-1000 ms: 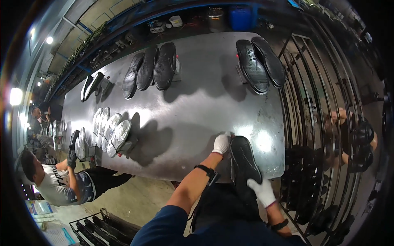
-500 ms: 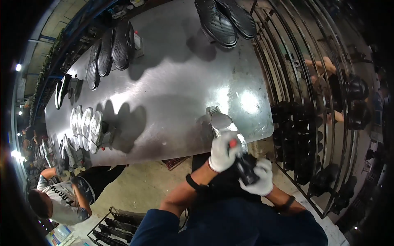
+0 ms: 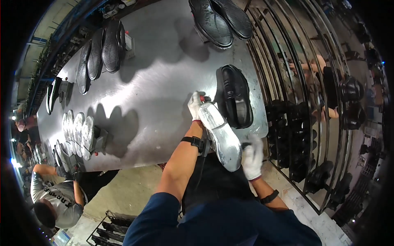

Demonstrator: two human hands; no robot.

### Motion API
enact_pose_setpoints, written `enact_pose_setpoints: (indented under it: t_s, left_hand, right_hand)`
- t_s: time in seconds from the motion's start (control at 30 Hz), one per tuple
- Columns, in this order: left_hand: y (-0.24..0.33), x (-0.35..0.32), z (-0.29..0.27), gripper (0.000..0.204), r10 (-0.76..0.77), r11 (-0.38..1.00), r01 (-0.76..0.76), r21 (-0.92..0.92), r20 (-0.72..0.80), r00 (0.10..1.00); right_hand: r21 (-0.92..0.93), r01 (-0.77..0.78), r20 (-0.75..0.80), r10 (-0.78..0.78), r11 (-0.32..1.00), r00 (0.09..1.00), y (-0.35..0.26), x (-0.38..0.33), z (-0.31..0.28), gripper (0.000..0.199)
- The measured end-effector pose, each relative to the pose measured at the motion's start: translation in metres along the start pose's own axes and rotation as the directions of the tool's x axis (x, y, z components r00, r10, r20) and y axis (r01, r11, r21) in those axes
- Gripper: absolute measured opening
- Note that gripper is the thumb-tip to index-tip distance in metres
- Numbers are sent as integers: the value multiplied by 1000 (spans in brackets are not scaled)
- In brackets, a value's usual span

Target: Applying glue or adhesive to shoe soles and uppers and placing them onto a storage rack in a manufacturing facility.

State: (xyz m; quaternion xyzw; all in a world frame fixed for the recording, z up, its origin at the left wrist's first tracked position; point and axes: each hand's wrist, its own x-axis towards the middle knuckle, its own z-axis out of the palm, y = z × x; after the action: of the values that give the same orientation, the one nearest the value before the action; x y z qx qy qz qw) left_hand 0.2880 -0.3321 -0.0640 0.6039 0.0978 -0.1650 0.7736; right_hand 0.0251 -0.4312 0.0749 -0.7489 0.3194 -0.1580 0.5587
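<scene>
Left hand [image 3: 196,105] grips the far end of the silver shoe last [image 3: 221,135] at the near right edge of the worktop [image 3: 156,94]; right hand [image 3: 252,158] clasps its near end. Best kept steady beside the black shoe [image 3: 234,96] (just right of it).

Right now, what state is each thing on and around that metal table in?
Left hand: gloved, gripping the silver last's far end.
Right hand: gloved, at the last's near end.
Silver last: bare, sole side up.
Black shoe: upright on the metal table, beside the last.
Two black shoes: soles up at the far edge.
</scene>
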Motion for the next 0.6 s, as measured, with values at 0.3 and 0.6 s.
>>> enact_pose_setpoints:
  t_s: [0.3,0.6]
  left_hand:
    - [70,-147,14,55,-286,812,312,-493,131,949]
    - [137,-31,-123,68,-215,548,-243,-801,-415,884]
  right_hand:
    - [-233,300,270,-235,925,934,0,55,33,52]
    - [-39,26,575,1,999,818,-33,146,147,53]
